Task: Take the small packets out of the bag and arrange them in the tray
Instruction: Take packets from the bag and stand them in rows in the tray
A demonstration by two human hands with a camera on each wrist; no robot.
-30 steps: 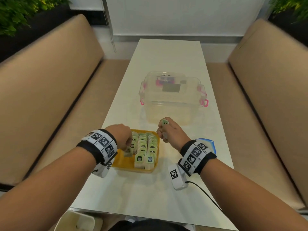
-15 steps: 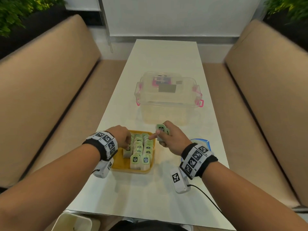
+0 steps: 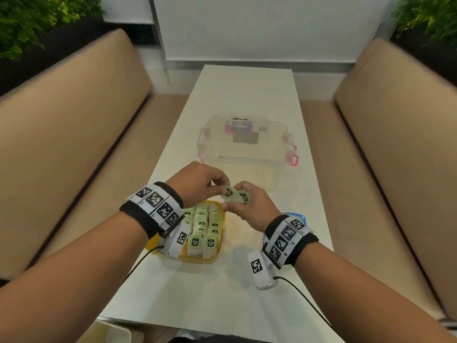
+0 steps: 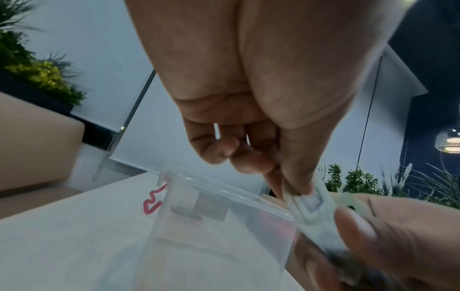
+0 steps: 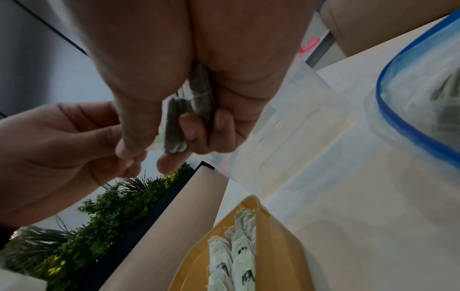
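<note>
The yellow tray [image 3: 218,256] near the table's front holds rows of pale green packets [image 3: 201,227] standing on edge. Above its far right corner my two hands meet. My right hand [image 3: 233,204] grips a small bunch of packets [image 3: 244,196], seen from below in the right wrist view as grey-green packets [image 5: 178,126] between thumb and fingers. My left hand [image 3: 220,187] pinches the top of one packet [image 3: 228,192] of that bunch; the left wrist view shows thumb and finger on the packet [image 4: 311,202]. The clear bag with a blue rim [image 5: 410,122] lies right of the tray, mostly behind my right wrist [image 3: 299,217].
A clear plastic box with pink latches [image 3: 247,147] stands on the white table [image 3: 247,95] just beyond my hands. Tan bench seats [image 3: 74,144] run along both sides. Cables trail from both wrist cameras. Planters sit in the far corners.
My left hand has lifted off the tray's packets and moved right to pinch a packet in my right hand. My right hand stayed above the tray's far right corner.
</note>
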